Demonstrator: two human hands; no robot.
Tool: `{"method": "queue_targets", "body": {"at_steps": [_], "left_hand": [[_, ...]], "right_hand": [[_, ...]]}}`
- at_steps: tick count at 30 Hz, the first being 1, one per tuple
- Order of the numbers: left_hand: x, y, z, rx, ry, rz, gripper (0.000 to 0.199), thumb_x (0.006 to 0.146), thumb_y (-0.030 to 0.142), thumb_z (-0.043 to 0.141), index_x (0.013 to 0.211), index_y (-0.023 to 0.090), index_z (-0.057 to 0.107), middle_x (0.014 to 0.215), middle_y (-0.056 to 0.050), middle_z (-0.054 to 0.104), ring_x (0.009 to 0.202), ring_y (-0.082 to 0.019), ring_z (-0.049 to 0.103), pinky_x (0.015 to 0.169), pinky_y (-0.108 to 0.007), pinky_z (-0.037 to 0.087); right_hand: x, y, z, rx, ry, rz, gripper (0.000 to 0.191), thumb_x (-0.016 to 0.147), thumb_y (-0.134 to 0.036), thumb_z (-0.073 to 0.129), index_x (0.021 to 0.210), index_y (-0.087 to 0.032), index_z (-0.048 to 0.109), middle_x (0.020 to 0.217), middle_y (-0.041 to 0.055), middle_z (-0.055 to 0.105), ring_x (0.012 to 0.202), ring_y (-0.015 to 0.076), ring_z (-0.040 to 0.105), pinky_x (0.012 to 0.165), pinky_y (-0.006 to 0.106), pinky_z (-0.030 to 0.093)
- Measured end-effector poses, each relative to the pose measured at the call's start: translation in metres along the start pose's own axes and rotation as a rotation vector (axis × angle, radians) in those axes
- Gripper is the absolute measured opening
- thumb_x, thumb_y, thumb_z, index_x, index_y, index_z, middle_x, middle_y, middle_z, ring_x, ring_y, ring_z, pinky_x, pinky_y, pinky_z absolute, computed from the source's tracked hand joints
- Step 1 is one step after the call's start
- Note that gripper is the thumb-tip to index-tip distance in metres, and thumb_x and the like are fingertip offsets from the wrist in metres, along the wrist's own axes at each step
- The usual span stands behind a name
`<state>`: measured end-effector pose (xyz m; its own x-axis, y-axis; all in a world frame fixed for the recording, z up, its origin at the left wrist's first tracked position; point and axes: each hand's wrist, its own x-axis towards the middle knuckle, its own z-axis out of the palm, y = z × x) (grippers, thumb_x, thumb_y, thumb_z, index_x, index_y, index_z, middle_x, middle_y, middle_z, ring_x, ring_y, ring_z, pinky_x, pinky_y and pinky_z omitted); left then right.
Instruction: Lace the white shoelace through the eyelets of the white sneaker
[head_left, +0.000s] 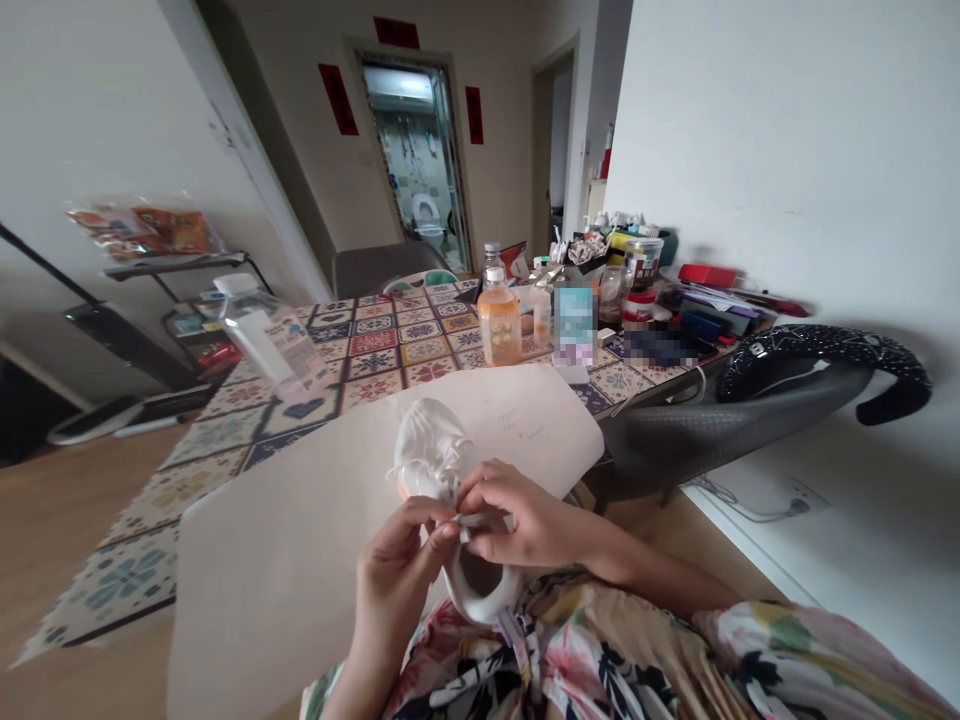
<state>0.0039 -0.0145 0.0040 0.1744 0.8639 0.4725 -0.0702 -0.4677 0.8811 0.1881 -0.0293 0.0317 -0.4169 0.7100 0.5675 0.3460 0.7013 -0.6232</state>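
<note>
A small white shoe (442,500) is held just above the lap, over a white sheet (300,540). Its laces are loose, and its opening is turned to the camera. The left hand (397,560) and right hand (517,520) are pinched on a lace end (480,519) with closed fingers. Farther on the desk (375,345), an orange bottle (499,320) is standing.

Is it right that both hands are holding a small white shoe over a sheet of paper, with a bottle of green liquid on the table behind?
Nearly. In the head view the bottle holds orange liquid, not green. The rest is right.
</note>
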Motion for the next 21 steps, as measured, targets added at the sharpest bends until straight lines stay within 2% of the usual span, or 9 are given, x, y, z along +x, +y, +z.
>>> {"method": "queue_targets", "body": {"at_steps": [3, 5, 7, 9, 11, 14, 17, 21], "left_hand": [[0.0, -0.001, 0.0, 0.001, -0.006, -0.018, 0.013, 0.082, 0.029, 0.074, 0.073, 0.02, 0.07, 0.066, 0.001, 0.065, 0.06, -0.013, 0.055, 0.054, -0.02, 0.044], [0.001, -0.001, -0.001, -0.001, -0.004, -0.024, 0.015, 0.081, 0.032, 0.075, 0.073, 0.02, 0.07, 0.065, 0.001, 0.064, 0.058, -0.013, 0.054, 0.052, -0.019, 0.044], [0.004, -0.001, -0.002, 0.008, 0.003, -0.017, 0.017, 0.079, 0.034, 0.076, 0.072, 0.02, 0.07, 0.063, 0.001, 0.064, 0.056, -0.013, 0.054, 0.051, -0.02, 0.044], [0.008, -0.002, -0.004, 0.024, -0.003, 0.008, 0.02, 0.076, 0.035, 0.079, 0.067, 0.02, 0.07, 0.061, 0.001, 0.063, 0.057, -0.014, 0.056, 0.053, -0.021, 0.046], [0.013, -0.004, -0.007, 0.037, -0.008, 0.033, 0.022, 0.073, 0.035, 0.08, 0.061, 0.02, 0.069, 0.06, 0.001, 0.062, 0.058, -0.015, 0.057, 0.055, -0.022, 0.047], [0.02, -0.01, -0.013, 0.103, 0.025, 0.025, 0.022, 0.071, 0.033, 0.078, 0.057, 0.021, 0.067, 0.06, 0.002, 0.059, 0.057, -0.015, 0.055, 0.055, -0.024, 0.046], [0.025, -0.018, -0.019, 0.254, 0.107, 0.011, 0.019, 0.071, 0.033, 0.073, 0.057, 0.022, 0.068, 0.063, 0.001, 0.061, 0.062, -0.017, 0.058, 0.062, -0.028, 0.048], [0.027, -0.026, -0.022, 0.363, 0.172, 0.006, 0.015, 0.071, 0.033, 0.071, 0.059, 0.024, 0.069, 0.068, 0.0, 0.063, 0.072, -0.021, 0.06, 0.073, -0.032, 0.046]], "right_hand": [[-0.001, 0.0, 0.004, -0.119, 0.122, -0.064, 0.015, 0.087, -0.023, 0.071, 0.095, -0.019, 0.059, 0.097, 0.0053, 0.067, 0.094, 0.0179, 0.062, 0.086, 0.031, 0.048], [-0.001, 0.0, 0.006, -0.183, 0.169, -0.162, 0.008, 0.094, -0.024, 0.064, 0.098, -0.019, 0.061, 0.095, 0.0054, 0.069, 0.09, 0.0167, 0.063, 0.083, 0.029, 0.048], [0.0, -0.001, 0.006, -0.202, 0.207, -0.273, 0.005, 0.097, -0.022, 0.059, 0.097, -0.019, 0.063, 0.094, 0.0056, 0.07, 0.086, 0.0154, 0.063, 0.081, 0.029, 0.048], [0.001, 0.001, 0.004, -0.164, 0.228, -0.313, 0.01, 0.098, -0.022, 0.059, 0.091, -0.019, 0.065, 0.094, 0.006, 0.07, 0.086, 0.0146, 0.063, 0.082, 0.029, 0.05], [0.002, 0.004, -0.001, -0.086, 0.205, -0.302, 0.013, 0.096, -0.027, 0.063, 0.086, -0.019, 0.067, 0.093, 0.0064, 0.069, 0.091, 0.0152, 0.063, 0.086, 0.029, 0.051], [0.004, 0.01, -0.009, 0.045, 0.128, -0.304, 0.02, 0.091, -0.034, 0.07, 0.078, -0.019, 0.068, 0.082, 0.0041, 0.07, 0.095, 0.0166, 0.063, 0.092, 0.032, 0.051], [0.005, 0.014, -0.014, 0.132, 0.032, -0.331, 0.024, 0.089, -0.036, 0.072, 0.072, -0.02, 0.069, 0.073, 0.0014, 0.072, 0.085, 0.015, 0.065, 0.092, 0.033, 0.05], [0.006, 0.015, -0.013, 0.161, -0.048, -0.348, 0.03, 0.09, -0.04, 0.07, 0.069, -0.019, 0.069, 0.07, 0.0015, 0.073, 0.077, 0.0138, 0.066, 0.086, 0.031, 0.051]]}}
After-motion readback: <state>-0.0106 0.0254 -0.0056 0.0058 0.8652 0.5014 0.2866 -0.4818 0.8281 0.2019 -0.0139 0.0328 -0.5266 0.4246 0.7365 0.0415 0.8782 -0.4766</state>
